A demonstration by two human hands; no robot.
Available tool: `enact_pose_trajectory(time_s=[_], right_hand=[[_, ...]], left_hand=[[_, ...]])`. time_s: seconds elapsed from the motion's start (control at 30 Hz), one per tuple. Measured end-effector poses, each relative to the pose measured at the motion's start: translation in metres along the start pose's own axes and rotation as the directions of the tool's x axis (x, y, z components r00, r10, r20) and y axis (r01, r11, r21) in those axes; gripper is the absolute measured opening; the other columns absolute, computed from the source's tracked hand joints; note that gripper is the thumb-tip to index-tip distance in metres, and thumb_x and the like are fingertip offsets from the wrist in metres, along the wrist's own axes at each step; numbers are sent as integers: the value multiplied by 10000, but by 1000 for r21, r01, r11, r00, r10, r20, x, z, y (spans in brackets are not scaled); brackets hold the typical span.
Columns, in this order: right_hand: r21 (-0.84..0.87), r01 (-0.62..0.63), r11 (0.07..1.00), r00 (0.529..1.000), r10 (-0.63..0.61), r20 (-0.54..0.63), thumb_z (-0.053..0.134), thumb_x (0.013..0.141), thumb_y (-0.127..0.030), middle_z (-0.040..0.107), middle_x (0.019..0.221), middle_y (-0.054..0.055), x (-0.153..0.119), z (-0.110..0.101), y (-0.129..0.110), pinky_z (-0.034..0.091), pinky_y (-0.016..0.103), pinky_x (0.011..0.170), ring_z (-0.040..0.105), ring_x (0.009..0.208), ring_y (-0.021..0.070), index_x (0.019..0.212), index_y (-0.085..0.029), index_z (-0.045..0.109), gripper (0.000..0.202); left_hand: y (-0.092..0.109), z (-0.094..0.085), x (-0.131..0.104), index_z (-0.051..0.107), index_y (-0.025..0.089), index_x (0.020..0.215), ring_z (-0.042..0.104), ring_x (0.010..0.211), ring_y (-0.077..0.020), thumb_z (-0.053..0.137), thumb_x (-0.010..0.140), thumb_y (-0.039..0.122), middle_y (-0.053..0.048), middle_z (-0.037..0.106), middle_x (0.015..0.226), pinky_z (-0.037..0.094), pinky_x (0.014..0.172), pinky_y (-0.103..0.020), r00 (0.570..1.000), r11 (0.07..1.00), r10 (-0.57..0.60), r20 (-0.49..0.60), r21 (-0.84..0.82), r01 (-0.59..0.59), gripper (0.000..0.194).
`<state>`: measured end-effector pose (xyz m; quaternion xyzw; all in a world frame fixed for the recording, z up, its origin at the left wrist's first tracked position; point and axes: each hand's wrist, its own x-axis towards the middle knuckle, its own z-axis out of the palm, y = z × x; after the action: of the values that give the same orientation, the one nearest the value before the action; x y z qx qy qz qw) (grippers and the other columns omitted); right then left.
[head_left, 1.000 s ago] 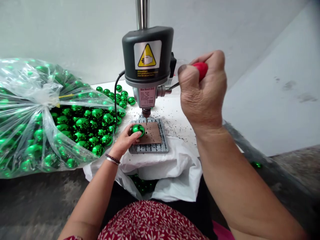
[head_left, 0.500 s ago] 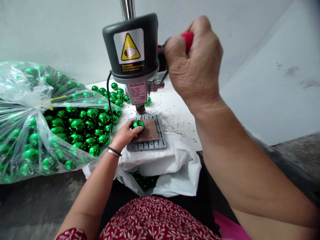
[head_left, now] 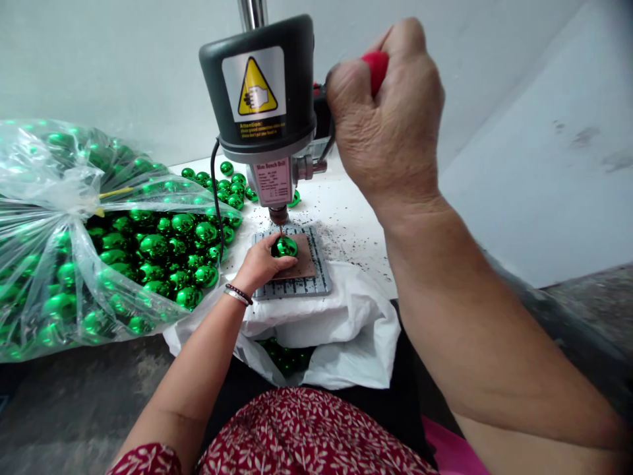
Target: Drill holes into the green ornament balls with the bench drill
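My left hand (head_left: pixel 264 262) grips a shiny green ball (head_left: pixel 285 248) over the brown board (head_left: pixel 306 260), which lies on the grey drill base (head_left: pixel 320 284). Directly above the ball is the bit of the bench drill (head_left: pixel 257 92); whether it touches the ball I cannot tell. My right hand (head_left: pixel 390 112), high on the right of the drill head, is closed around the red-ended lever (head_left: pixel 376 71).
A clear plastic bag (head_left: pixel 74 198) full of green balls fills the left side. Loose green balls (head_left: pixel 237 188) lie behind it on the white table (head_left: pixel 356 218), among dark shavings. A white bag (head_left: pixel 346 330) with green balls inside hangs at the front edge.
My left hand has moved right with the green ball, bringing it under the drill bit. My right hand stays on the lever, slightly higher in view.
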<state>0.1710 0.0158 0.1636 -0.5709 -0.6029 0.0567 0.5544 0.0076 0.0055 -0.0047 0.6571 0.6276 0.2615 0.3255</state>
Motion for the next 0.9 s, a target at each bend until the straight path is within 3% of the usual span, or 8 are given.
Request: enact_pose_trajectory(time_s=[0.27,0.6,0.9], right_hand=[[75,41,996,998,-37,-56,528,874,-220,351,691,-56,-10,-1,5,273,202,678,275,640,36,777,-178,318,235],[84,275,958,943,-251,-220,483,821,-211,379,682,-73,-49,3,33,305,137,646,339,635,-19,802,-146,415,96],[66,284,956,927,-257,-272,484,795,-239,496,719,-35,-59,7,38,408,170,640,445,652,12,812,-149,461,94]], left_hand=[[-1,2,-3,578,177,1339,647,1000,-215,788,662,293,-39,716,1095,490,918,-315,999,998,-35,7,-49,35,718],[-10,8,-2,615,221,1274,644,1027,-221,775,675,303,-41,701,1135,492,950,-339,999,998,27,-25,-54,-28,626],[-17,12,1,646,236,1200,637,990,-223,773,673,333,-23,707,1064,491,935,-327,998,995,48,-35,-91,-51,550]])
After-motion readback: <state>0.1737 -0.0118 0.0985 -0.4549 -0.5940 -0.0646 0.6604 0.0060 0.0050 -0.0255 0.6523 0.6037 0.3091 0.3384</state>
